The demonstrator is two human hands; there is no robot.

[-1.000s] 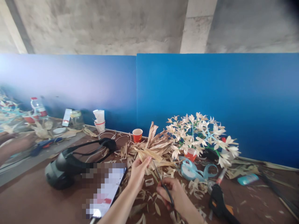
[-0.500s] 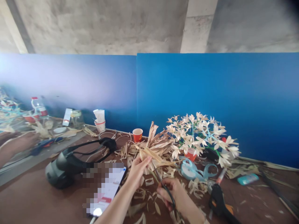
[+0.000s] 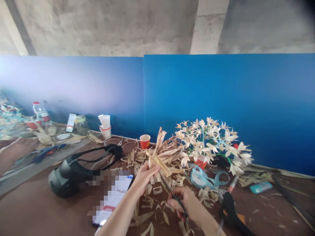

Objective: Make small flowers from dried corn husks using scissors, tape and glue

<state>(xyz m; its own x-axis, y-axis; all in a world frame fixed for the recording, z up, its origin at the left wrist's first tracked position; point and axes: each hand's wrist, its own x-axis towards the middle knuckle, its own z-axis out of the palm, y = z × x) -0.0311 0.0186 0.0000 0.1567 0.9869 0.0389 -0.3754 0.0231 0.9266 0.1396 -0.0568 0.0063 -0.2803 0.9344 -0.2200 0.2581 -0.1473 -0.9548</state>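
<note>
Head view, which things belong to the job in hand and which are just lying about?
Job: dried husk strip (left hand), scissors (right hand); likely also husk pile, flowers, ribbon, glue gun.

Apparently just lying about: phone, black headset, red paper cup, glass jar.

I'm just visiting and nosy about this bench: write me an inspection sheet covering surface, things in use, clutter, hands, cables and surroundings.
Surface: brown table, strewn with pale scraps around the hands.
Things in use: black scissors and dry strips; whether the blades are cutting is too small to tell.
Clutter: headset, phone, blue ribbon, glue gun, orange cup, pale flowers.
Hands: left hand pinches the strips; right hand grips the scissors.
Cables: white cable looped beyond the headset, left of the orange cup.
Surroundings: blue panel behind the table, bare concrete above; another person's hand, blurred, at far left.
</note>
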